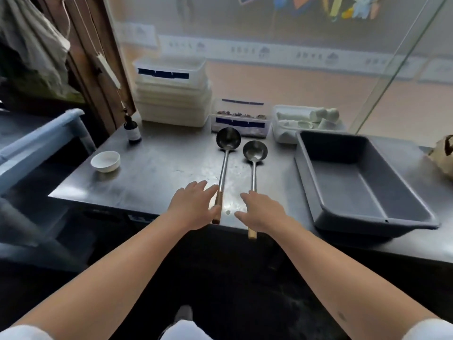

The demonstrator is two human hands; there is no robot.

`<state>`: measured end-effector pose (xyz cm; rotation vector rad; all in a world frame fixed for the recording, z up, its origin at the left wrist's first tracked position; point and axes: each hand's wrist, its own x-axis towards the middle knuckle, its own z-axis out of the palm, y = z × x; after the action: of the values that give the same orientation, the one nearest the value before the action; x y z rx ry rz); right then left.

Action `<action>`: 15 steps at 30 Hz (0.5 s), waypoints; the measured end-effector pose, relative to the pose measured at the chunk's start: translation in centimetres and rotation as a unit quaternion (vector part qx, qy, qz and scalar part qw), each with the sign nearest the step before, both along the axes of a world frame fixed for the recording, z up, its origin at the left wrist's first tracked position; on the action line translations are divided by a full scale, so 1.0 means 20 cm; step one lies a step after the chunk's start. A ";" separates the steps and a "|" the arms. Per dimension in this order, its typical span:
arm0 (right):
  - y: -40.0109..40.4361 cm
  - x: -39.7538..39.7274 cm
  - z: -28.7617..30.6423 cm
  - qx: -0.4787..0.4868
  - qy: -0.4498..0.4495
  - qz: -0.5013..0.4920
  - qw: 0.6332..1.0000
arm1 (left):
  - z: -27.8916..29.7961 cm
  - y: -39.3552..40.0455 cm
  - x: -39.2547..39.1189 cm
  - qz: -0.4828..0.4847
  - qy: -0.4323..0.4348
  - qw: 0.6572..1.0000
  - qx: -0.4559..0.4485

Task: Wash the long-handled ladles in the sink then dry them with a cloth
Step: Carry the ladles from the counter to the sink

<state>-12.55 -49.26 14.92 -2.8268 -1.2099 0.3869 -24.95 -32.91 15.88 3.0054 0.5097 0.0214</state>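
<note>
Two steel ladles lie side by side on the steel counter [152,175], bowls up and away from me. The larger ladle [224,165] is on the left, with a dark wooden handle end. The smaller ladle [253,165] is on the right; its pale wooden handle end sticks out over the counter's front edge. My left hand [193,207] hovers with fingers spread just left of the larger ladle's handle. My right hand [262,213] is spread over the smaller ladle's handle and hides part of it. Neither hand holds anything.
A grey plastic tub [304,173] sits at the right of the counter. Behind are stacked white containers [171,99], a lidded box of food [241,119] and a tray of rolled white cloths [306,119]. A small white bowl [106,161] and a dark bottle [132,130] stand left.
</note>
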 end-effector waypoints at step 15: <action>0.95 0.79 -0.34 -0.046 0.077 -0.063 0.994 | -0.37 0.93 1.02 -0.048 0.102 0.988 -0.101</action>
<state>3.23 -30.23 8.19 -2.8679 -1.0041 0.6551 -4.48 -14.25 8.46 2.8416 0.3572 -0.3278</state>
